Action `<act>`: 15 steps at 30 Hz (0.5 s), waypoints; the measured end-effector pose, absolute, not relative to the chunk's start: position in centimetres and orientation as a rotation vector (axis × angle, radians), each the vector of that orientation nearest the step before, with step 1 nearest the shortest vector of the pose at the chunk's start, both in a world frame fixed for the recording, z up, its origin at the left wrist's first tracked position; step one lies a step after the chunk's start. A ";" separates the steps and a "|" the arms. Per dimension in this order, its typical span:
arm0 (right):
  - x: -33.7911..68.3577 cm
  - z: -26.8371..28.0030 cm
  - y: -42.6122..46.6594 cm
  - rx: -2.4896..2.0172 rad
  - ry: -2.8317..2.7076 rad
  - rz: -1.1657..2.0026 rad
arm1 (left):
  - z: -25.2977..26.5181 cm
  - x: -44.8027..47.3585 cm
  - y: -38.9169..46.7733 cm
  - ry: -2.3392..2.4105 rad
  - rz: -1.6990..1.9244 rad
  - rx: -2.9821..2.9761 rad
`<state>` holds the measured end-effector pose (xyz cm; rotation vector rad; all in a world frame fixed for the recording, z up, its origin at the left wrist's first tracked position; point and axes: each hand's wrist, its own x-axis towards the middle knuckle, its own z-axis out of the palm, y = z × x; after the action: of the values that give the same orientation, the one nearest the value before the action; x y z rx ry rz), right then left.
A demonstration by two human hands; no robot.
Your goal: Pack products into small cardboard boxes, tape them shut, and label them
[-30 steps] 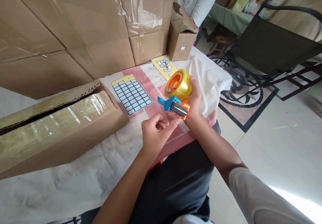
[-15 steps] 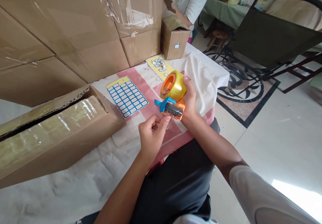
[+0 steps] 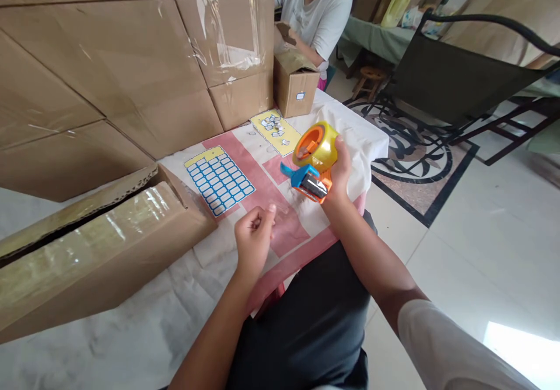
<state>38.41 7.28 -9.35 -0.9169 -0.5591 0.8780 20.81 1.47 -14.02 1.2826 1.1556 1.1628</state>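
Observation:
My right hand (image 3: 342, 171) is wrapped round a tape dispenser (image 3: 311, 184) with an orange frame, a blue part and a dark roller. A roll of yellowish tape (image 3: 326, 149) sits on its orange hub. To the left and lower, my left hand (image 3: 254, 233) is closed with thumb and fingers pressed together, apart from the dispenser. What it pinches, if anything, is too small or clear to make out. Beyond it on the cloth lies a sheet of blue-edged labels (image 3: 221, 183). A yellow backing sheet (image 3: 275, 130) with loose label pieces lies behind the tape roll.
A large taped carton (image 3: 131, 250) lies at the left, with stacked cartons (image 3: 144, 57) behind. A small carton (image 3: 301, 92) with a label stands at the table's far end, near a person in white (image 3: 324, 16). A black chair (image 3: 459, 80) stands on the right.
My left hand has drawn away from the dispenser, down and left. My right hand has moved the dispenser slightly right, so the gap between them is wider. The view has shifted a little.

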 end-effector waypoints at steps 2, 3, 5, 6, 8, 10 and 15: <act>39.3 -9.6 8.2 -0.886 -0.572 0.771 | -13.5 20.3 1.9 1.154 1.223 1.195; 39.7 -9.9 8.8 -0.893 -0.623 0.720 | -13.2 20.1 2.2 1.151 1.240 1.147; 40.2 -10.8 10.1 -0.923 -0.746 0.679 | -12.8 19.8 2.5 1.131 1.231 1.083; 40.3 -11.4 10.8 -0.944 -0.805 0.684 | -12.6 19.8 2.5 1.114 1.216 1.069; 40.3 -12.6 12.0 -0.999 -0.890 0.690 | -12.4 19.9 2.6 1.078 1.201 1.066; 40.0 -13.7 13.1 -1.065 -0.953 0.714 | -12.3 19.9 2.4 1.048 1.214 1.075; 39.4 -14.4 13.8 -1.303 -0.976 0.771 | -11.0 19.1 1.7 1.017 1.262 1.145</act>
<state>39.40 13.84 -14.43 -1.3034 -0.9758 0.7714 19.15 1.70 -10.99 1.1454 1.0171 1.2624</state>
